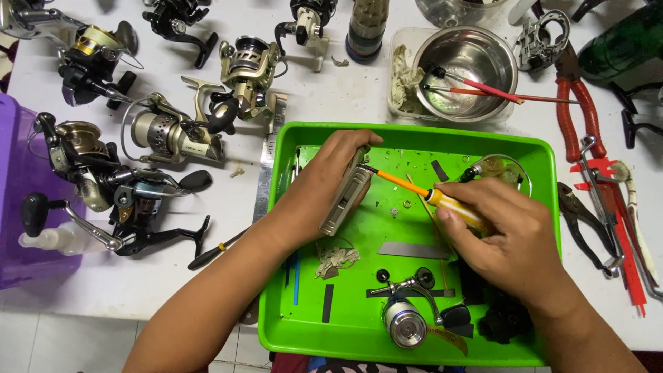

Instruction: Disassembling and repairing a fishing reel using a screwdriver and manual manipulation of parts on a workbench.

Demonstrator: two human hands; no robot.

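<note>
My left hand (321, 183) grips a grey fishing-reel body part (347, 195), holding it tilted over the green tray (545, 207). My right hand (507, 238) holds a small screwdriver (442, 200) with an orange shaft and yellow handle. Its tip touches the top of the grey part. Loose reel pieces lie in the tray: a silver spool (404, 323), a bail arm (407, 287), a flat metal strip (413, 250), black parts (501, 319) and a clump of old line (336, 259).
Several assembled spinning reels (173, 135) lie on the white table to the left. A steel bowl (469, 69) with brushes stands behind the tray. Red-handled pliers (580, 114) and other tools lie at the right. A purple bin (27, 207) sits at the left edge.
</note>
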